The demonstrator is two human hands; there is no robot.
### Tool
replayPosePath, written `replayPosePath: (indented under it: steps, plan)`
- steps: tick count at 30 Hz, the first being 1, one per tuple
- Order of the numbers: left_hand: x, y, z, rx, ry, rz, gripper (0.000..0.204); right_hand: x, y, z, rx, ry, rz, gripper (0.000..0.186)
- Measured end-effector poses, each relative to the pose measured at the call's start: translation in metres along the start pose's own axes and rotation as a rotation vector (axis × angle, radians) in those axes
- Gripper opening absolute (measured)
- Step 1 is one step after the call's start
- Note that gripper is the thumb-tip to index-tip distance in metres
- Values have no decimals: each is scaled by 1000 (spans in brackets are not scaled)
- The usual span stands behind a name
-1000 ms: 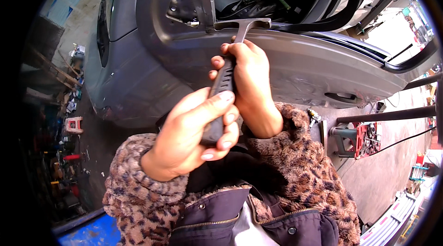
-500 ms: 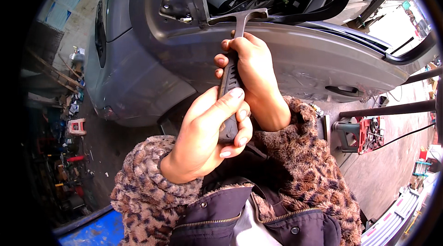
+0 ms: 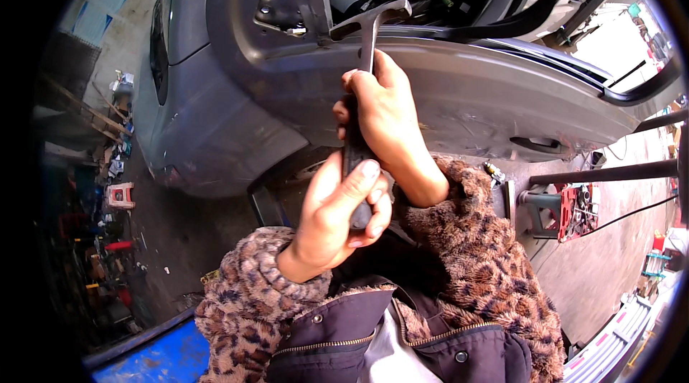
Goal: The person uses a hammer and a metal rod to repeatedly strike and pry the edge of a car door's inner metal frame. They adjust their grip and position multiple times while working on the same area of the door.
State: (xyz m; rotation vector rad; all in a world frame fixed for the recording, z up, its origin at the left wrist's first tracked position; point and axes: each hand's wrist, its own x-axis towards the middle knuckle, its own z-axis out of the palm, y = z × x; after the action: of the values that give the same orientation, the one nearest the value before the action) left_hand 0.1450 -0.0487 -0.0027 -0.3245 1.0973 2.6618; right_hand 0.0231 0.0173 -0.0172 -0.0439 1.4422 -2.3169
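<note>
Both hands, left hand (image 3: 337, 214) and right hand (image 3: 384, 121), are clamped on the hammer (image 3: 367, 24) handle; judge small, controlled blows against the grey car door (image 3: 466, 96) edge.

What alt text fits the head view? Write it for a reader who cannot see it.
Both hands grip a hammer by its dark handle, the right hand above the left hand, with the metal head raised against the top edge of a grey car door. Leopard-print sleeves fill the foreground; a red tool tray lies on the floor to the right.
</note>
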Motion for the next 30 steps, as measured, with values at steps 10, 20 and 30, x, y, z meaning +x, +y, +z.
replayPosePath:
  steps: [10,20,30]
  plan:
    - [33,-47,-3,47,-82,120,25,12,-9,-28,-269,-190,-79,40]
    - [73,26,-77,1202,210,862,21,-31,-47,-66,-374,-266,-446,50]
    - [127,35,-134,2055,449,1162,68,-74,48,-81,-525,-58,-487,45]
